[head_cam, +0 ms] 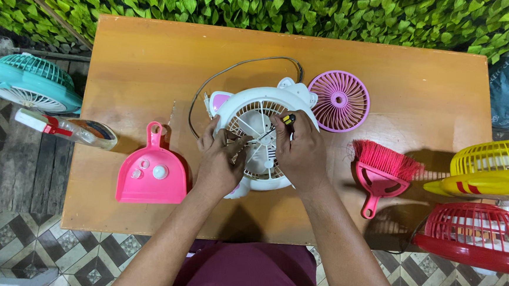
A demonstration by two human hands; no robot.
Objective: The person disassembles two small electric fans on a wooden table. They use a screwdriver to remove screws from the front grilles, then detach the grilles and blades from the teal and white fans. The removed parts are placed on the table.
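Head view: left hand grips the white fan; right hand pinches a screwdriver.

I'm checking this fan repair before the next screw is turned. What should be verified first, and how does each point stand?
1. Left hand steadies the white fan: ok.
2. Right hand grips the screwdriver: ok.
3. Tip seated in a screw: cannot tell.
4. Small loose parts kept in the pink dustpan: ok.
5. Purple grille set apart from the fan: ok.
6. Cord unplugged: cannot tell.
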